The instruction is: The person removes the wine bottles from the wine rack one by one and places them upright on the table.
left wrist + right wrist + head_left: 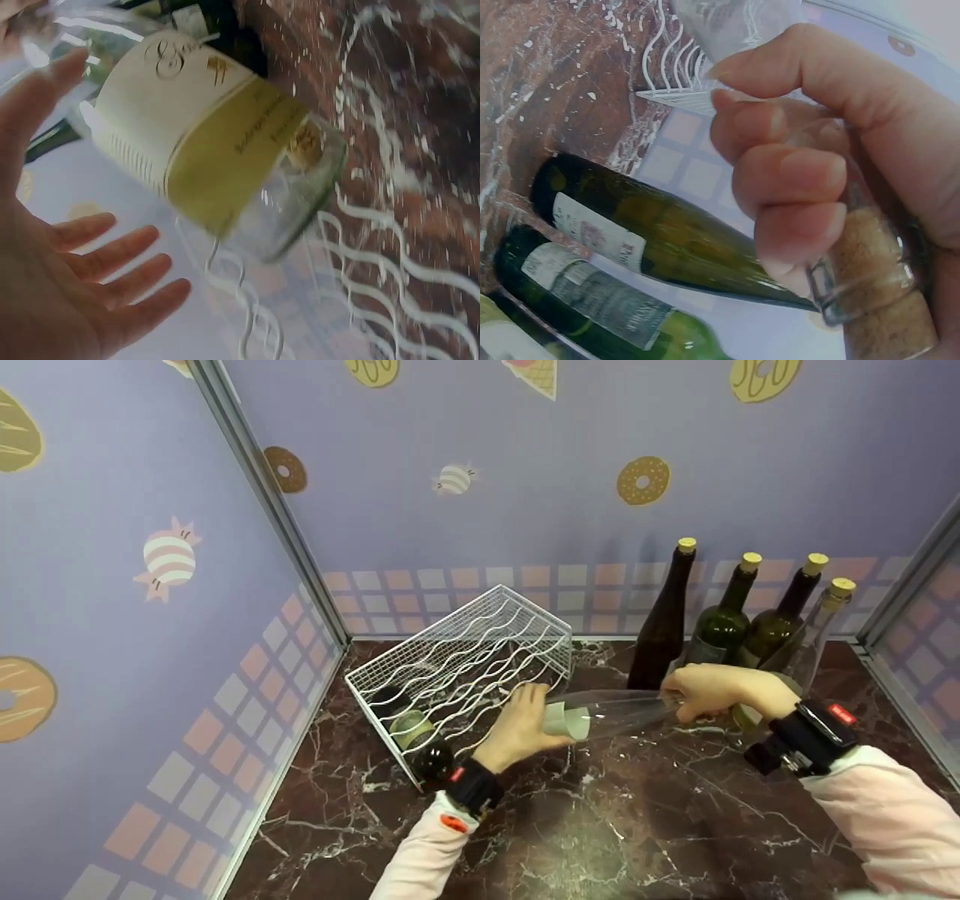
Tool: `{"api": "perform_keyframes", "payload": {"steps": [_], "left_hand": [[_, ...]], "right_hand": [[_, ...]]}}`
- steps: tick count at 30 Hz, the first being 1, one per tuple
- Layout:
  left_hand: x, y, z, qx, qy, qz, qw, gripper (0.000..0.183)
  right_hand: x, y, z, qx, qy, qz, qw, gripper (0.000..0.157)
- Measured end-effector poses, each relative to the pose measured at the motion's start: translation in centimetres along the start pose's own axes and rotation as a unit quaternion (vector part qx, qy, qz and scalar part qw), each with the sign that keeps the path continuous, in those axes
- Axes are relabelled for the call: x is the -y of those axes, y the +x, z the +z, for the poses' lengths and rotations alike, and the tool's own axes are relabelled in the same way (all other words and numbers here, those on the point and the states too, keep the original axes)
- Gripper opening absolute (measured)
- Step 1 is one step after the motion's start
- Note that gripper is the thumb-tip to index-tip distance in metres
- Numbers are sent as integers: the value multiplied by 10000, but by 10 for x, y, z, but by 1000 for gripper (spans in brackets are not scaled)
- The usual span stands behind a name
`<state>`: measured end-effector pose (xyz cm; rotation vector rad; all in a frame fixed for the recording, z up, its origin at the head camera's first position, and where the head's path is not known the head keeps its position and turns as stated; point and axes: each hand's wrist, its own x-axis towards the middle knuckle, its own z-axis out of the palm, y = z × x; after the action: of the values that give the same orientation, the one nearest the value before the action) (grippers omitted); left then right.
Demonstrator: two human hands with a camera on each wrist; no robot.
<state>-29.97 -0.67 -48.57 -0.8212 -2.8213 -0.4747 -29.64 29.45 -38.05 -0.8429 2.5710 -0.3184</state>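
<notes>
A clear glass wine bottle (626,706) lies almost level above the table, its base toward the left. My right hand (701,691) grips it by the neck, and the right wrist view shows curled fingers just below the cork (889,322). Beside the base end is my left hand (517,726). In the left wrist view that hand's fingers are spread and straight next to the cream and yellow-green label (172,105); whether they touch the glass I cannot tell. Left of it stands a white wire rack (442,639) with wavy bars, holding a dark bottle (433,759) at its near-left end.
Several corked bottles stand at the back right, among them a tall dark bottle (664,619), a green bottle (721,626) and a clear bottle (817,630). Patterned wall panels (465,532) enclose the dark marbled tabletop (570,840) behind and at both sides.
</notes>
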Motion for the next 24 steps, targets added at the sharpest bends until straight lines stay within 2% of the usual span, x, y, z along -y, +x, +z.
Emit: {"api": "perform_keyframes", "payload": {"steps": [4,10,13,21,24], "left_hand": [[-8,11,12,100,-67,113,9999,97],[-13,20,24,278,-290,81,9992,96],[-15,23,28,329,-454,18,9984,96],[-14,25,35,160,-830,113,9964,86],[-15,25,38,202,-1249,45,9919,82]], "right_hand": [[8,1,-9,116,-236,61,9996,13],[22,2,-19,368,-271,268,9986,15],[30,3,-23,443,-304,410,9977,17],[46,4,-33,550,-540,569,9954,23],[52,6,-37,635,-629,607,9941,18]]}}
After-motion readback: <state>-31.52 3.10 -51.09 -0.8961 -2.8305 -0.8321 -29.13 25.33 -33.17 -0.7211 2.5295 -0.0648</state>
